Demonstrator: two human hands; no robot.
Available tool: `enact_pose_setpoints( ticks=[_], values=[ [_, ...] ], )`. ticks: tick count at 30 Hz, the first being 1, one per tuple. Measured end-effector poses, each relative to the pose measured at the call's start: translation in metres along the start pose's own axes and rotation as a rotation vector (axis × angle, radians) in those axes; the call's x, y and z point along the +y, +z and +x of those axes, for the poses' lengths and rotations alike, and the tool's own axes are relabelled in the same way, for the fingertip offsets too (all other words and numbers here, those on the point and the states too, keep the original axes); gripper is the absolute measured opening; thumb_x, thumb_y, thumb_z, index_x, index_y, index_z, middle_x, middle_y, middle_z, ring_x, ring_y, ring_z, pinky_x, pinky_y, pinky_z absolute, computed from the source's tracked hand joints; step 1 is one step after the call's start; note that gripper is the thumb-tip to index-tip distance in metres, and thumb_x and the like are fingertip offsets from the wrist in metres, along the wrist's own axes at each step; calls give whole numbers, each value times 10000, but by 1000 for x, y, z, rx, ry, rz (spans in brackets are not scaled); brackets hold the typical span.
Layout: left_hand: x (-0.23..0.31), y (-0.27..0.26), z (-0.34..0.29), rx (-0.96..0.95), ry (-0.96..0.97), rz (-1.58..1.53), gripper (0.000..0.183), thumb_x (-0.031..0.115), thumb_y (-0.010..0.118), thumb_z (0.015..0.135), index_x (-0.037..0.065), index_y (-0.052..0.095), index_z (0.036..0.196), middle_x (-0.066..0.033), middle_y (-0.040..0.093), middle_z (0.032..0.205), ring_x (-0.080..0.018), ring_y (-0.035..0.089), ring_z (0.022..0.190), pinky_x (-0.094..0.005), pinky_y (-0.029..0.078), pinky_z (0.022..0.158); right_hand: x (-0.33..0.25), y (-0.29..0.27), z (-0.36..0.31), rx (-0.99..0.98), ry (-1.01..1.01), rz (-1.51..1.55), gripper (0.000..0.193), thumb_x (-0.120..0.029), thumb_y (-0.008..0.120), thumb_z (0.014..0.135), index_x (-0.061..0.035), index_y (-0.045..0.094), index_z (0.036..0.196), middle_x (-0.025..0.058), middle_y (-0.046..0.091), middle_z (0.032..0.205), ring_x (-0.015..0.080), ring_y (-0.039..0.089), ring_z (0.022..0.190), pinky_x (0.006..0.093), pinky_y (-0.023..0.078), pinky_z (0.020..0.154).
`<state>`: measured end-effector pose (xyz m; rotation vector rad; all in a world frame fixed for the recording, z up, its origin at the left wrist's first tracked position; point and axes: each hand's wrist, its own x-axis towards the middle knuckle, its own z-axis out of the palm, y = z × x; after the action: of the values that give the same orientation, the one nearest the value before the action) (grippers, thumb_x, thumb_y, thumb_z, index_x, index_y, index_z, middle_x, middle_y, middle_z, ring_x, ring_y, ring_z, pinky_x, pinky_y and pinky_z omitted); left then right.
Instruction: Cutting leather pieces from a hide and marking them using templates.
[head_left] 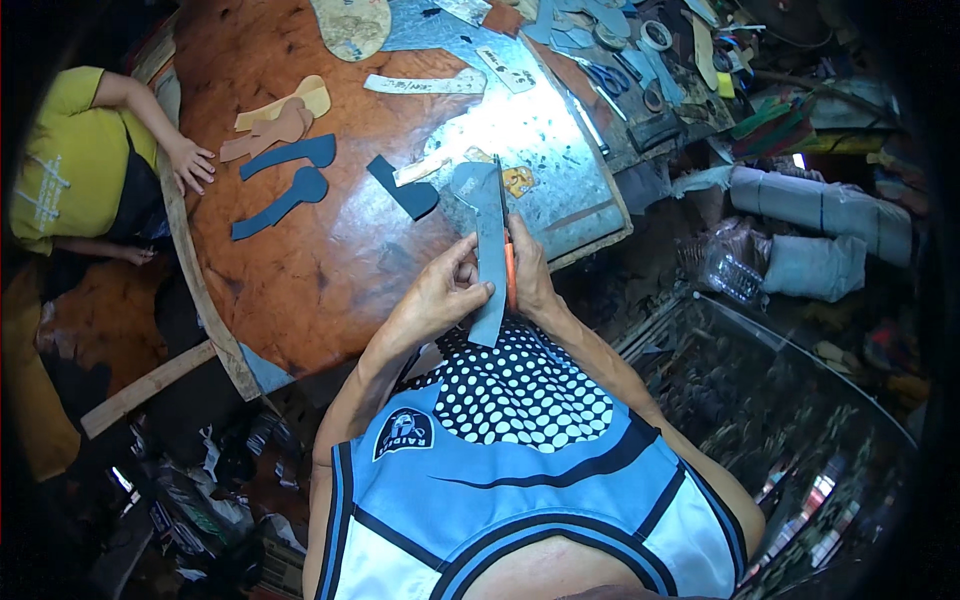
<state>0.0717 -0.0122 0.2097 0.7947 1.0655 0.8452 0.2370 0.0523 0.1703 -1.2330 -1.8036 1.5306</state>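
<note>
My left hand pinches a long grey-blue piece of sheet material, maybe leather, between thumb and fingers. Its rounded head points away from me and its straight tail hangs toward my lap. In my right hand is a pair of scissors with orange handles. Their dark blades lie along the right edge of the piece; whether they are cutting into it I cannot tell. Just beyond my hands lie a dark blue angled piece and a pale strip.
Dark blue and tan cut pieces lie on the brown tabletop. White patterns rest farther back. Scissors and tape rolls are at the far right. At left, another person's hand touches the wooden edge.
</note>
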Motion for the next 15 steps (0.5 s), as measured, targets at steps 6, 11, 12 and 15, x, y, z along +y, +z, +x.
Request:
enact_pose_setpoints(
  ticks=[6,11,12,15],
  values=[
    [-25,3,26,-22,-88,-108,700,23,603,855,-52,273,1468,22,524,707,-45,515,616,-209,434,530,15,-5,-7,39,84,-46,280,-173,631,896,-8,493,1075,154,691,862,242,707,798,349,553,642],
    [-30,2,45,-32,-249,-286,702,15,608,863,-11,275,1481,22,562,728,-46,527,586,-186,419,494,35,-10,0,41,225,-46,251,-115,636,868,-4,483,1033,171,670,846,254,688,791,367,521,638],
    [-29,2,47,-24,-260,-332,700,12,607,866,-6,275,1482,15,575,740,-46,533,591,-182,422,496,36,-13,-1,39,233,-44,251,-115,636,868,-4,483,1033,171,670,846,254,688,791,367,521,638],
    [-28,-3,51,-57,-297,-346,688,-11,608,863,-12,290,1473,4,611,817,-43,555,646,-177,428,519,39,-16,-2,22,206,-76,277,-107,669,835,-3,486,1015,169,668,836,255,684,779,366,517,642]
  ],
)
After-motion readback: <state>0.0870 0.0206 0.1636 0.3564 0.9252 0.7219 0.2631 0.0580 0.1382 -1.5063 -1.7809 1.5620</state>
